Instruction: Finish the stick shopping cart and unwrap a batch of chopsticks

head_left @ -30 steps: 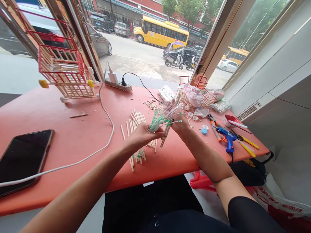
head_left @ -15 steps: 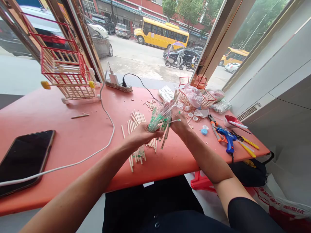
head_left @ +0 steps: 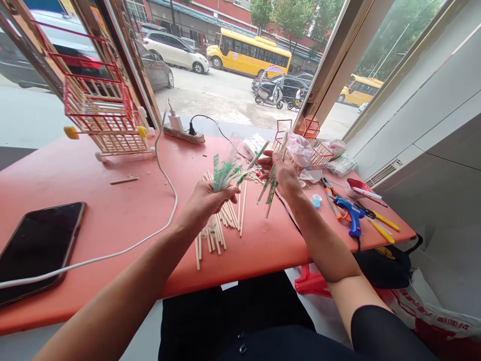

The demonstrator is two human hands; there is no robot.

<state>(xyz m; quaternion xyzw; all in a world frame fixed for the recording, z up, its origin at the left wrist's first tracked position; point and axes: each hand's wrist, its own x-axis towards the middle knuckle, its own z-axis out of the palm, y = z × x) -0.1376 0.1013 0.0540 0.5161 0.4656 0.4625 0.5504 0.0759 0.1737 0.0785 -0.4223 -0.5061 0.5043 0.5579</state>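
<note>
My left hand is closed round a bunch of clear plastic wrappers with green print, and one wrapped stick slants out of it to the upper right. In my right hand are several thin wooden sticks in clear, green-marked wrappers; its fingers curl round them, some of them lifted. Below my left hand, a loose pile of bare wooden sticks lies on the red table. Another wrapper lies over the near end of that pile.
A small red-and-wood cart stands back left, above a phone and a white cable. A second small cart holds a plastic bag. To the right lie a blue glue gun, pliers and a red paint bowl.
My hands have moved apart: the left a little to the left, the right slightly up and right. The bundle between them has separated into wrappers on the left and sticks on the right.
</note>
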